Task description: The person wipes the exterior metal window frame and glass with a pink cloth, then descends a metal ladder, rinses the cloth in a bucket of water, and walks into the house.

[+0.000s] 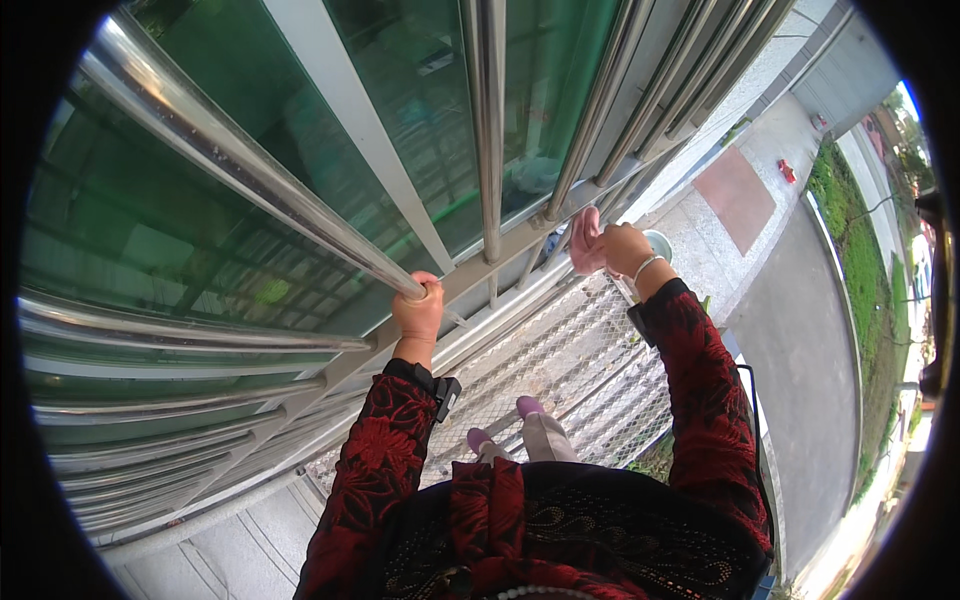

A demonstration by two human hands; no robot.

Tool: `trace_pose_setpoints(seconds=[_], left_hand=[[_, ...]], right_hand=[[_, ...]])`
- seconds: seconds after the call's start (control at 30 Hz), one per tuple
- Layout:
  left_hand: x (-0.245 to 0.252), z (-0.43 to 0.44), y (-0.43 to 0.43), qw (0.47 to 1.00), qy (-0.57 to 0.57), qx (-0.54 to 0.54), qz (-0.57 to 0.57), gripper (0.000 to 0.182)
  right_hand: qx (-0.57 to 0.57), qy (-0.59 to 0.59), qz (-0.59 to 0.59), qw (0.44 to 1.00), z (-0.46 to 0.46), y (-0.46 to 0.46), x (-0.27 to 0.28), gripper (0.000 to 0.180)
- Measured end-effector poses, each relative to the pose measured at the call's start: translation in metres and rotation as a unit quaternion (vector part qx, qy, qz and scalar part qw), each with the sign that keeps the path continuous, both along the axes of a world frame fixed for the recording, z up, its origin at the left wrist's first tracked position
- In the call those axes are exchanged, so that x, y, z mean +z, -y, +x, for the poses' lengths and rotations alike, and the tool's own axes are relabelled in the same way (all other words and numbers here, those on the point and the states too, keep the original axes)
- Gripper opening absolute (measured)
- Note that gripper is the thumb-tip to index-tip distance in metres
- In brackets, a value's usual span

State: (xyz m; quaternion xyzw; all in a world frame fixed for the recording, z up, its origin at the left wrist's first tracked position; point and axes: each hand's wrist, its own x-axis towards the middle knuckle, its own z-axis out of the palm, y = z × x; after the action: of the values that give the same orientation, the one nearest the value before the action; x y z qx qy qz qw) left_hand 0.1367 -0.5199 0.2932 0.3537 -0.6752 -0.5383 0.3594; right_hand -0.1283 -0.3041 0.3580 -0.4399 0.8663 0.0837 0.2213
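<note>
My left hand [418,309] is wrapped around the lower end of a shiny metal window bar [300,214]. Out to the right, my right hand [626,249] holds a pink cloth [585,244], which lies against the metal rail [517,244] at the foot of the bars. Behind the bars stand green-tinted window panes [416,105] with a pale frame strip. A pale bowl or basin [658,246] shows partly behind my right hand.
My feet in purple shoes [529,406] stand on a platform of metal mesh and slats [585,337]. Pavement with a reddish mat or panel [735,199], a red object [786,171] and a grass strip [847,217] lie to the right.
</note>
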Motion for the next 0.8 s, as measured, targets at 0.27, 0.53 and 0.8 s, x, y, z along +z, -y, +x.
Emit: trace_pose_setpoints(seconds=[0.27,0.53,0.8], left_hand=[[0.007,0.0,-0.005,1.0,-0.016,0.006,0.015,0.004],[0.013,-0.002,-0.005,1.0,-0.018,0.006,0.022,0.003],[0.018,-0.001,-0.007,0.999,-0.018,-0.005,0.036,0.005]], right_hand=[[-0.137,-0.18,-0.443,0.868,0.009,0.016,0.008,0.038],[-0.162,-0.152,-0.251,0.942,-0.005,0.067,-0.021,0.033],[-0.054,-0.168,-0.288,0.941,0.015,0.053,-0.028,0.049]])
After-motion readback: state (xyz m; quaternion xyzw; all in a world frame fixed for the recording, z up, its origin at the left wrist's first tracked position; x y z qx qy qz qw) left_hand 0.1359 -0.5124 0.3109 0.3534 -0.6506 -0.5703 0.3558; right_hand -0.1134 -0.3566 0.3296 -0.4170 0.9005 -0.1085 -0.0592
